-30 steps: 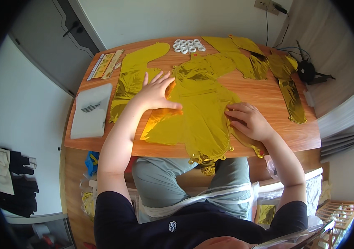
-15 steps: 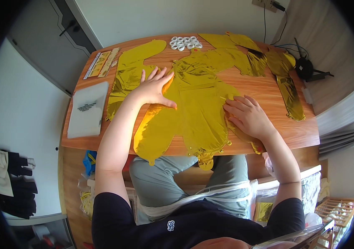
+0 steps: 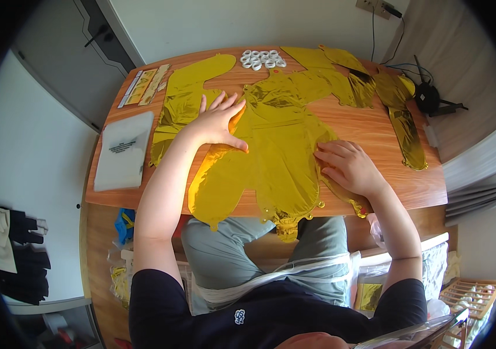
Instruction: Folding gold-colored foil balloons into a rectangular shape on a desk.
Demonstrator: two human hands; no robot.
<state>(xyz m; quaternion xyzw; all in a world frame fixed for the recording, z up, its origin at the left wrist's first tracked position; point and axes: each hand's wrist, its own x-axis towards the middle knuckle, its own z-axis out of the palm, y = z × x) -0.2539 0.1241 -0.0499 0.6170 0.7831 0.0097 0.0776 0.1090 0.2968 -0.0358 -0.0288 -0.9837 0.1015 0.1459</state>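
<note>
A large flat, uninflated gold foil balloon (image 3: 283, 136) lies spread across the middle of the wooden table, its lower ends overhanging the near edge above my lap. My left hand (image 3: 220, 123) rests on its left part, fingers spread and thumb out. Under that hand the foil shines orange. On the right, my right hand (image 3: 348, 166) lies over a narrow foil limb, fingers stretched and slightly bent, pressing on it. Another flat gold foil piece (image 3: 192, 87) lies beyond my left hand. More gold foil (image 3: 406, 128) stretches along the table's right side.
Several small white rolls (image 3: 259, 59) sit at the far edge. A stack of translucent plastic bags (image 3: 123, 152) and printed strips (image 3: 138, 87) lie on the left. A black router-like device (image 3: 427, 98) with cables stands at the right edge. White strings (image 3: 271, 277) cross my lap.
My right hand has shifted very slightly down along the foil limb. My left hand stays in place, and the balloon lies almost as before.
</note>
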